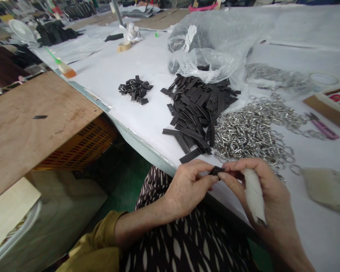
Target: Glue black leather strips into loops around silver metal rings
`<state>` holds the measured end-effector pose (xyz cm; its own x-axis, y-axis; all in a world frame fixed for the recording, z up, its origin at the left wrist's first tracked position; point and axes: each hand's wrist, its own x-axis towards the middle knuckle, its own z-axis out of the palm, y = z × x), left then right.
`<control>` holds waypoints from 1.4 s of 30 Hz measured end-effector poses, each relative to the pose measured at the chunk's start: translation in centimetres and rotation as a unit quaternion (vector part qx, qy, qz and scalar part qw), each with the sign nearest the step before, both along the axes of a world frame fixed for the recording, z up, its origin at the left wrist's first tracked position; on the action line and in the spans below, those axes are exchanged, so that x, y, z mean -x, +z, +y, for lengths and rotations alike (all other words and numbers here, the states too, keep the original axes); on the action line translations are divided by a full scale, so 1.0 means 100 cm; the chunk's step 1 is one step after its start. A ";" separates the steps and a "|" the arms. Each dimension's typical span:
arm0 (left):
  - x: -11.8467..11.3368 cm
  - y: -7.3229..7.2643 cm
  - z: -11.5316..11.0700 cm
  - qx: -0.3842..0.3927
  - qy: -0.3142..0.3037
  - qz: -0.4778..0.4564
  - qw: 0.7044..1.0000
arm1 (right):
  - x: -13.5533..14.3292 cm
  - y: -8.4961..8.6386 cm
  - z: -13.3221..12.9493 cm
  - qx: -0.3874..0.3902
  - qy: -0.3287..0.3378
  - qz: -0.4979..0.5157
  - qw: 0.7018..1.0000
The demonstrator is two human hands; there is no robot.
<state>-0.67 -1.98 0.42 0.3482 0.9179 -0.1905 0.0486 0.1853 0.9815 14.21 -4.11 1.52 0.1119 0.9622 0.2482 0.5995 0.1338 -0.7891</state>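
Note:
My left hand (187, 185) and my right hand (260, 185) meet at the table's near edge and pinch a small black strip (216, 171) between their fingertips. My right hand also holds a white pointed tool (254, 196) against its palm. Just beyond my hands lies a heap of loose black strips (197, 109), with a pile of silver metal rings (252, 128) to its right. A smaller cluster of strips fitted with rings (135, 90) sits farther left on the white table (107, 71).
A clear plastic bag (215, 41) lies behind the strips. Pink scissors (323, 127), a beige cloth (327, 189) and a tape roll (124, 46) rest on the table. A glue bottle (64, 68) is at the left edge. A wooden board (31, 124) over an orange crate (82, 147) stands at left.

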 end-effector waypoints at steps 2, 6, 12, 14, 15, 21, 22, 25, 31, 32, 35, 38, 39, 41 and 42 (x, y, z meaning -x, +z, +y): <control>0.003 0.004 0.002 -0.059 0.005 0.067 0.996 | -0.001 0.001 0.001 0.006 0.006 0.007 1.000; 0.003 0.007 0.004 0.037 -0.034 -0.002 0.999 | -0.003 -0.001 0.002 0.033 0.018 0.046 0.998; -0.008 -0.001 0.003 0.181 0.000 -0.146 0.972 | -0.007 -0.007 0.001 0.080 0.017 0.095 0.992; -0.008 -0.002 0.004 0.187 0.004 -0.150 0.971 | -0.007 -0.007 0.001 0.089 0.016 0.108 0.990; -0.008 -0.002 0.005 0.189 0.004 -0.150 0.970 | -0.006 -0.007 0.001 0.091 0.015 0.109 0.990; -0.006 -0.001 0.007 0.198 0.008 -0.155 0.968 | -0.004 -0.004 0.000 0.084 0.002 0.061 0.995; -0.006 -0.001 0.006 0.200 0.008 -0.154 0.968 | -0.004 -0.004 0.000 0.083 0.002 0.060 0.995; -0.007 -0.002 0.006 0.205 0.011 -0.151 0.967 | -0.004 -0.005 -0.001 0.083 0.008 0.060 0.995; -0.006 -0.003 0.006 0.213 0.016 -0.149 0.965 | -0.002 -0.005 -0.001 0.075 0.009 0.047 0.996; -0.006 -0.003 0.006 0.215 0.016 -0.150 0.965 | -0.002 -0.005 -0.001 0.073 0.010 0.046 0.996; -0.005 -0.003 0.007 0.219 0.013 -0.151 0.964 | -0.001 -0.005 -0.001 0.067 0.016 0.042 0.997; -0.005 -0.003 0.007 0.219 0.011 -0.150 0.964 | -0.001 -0.005 0.000 0.063 0.018 0.036 0.997; -0.005 -0.003 0.007 0.219 0.012 -0.149 0.964 | -0.001 -0.006 0.000 0.063 0.018 0.035 0.997; -0.005 -0.003 0.007 0.218 0.014 -0.150 0.964 | -0.001 -0.007 0.000 0.063 0.015 0.033 0.997; -0.005 -0.004 0.007 0.218 0.014 -0.152 0.964 | -0.001 -0.007 -0.001 0.063 0.013 0.033 0.997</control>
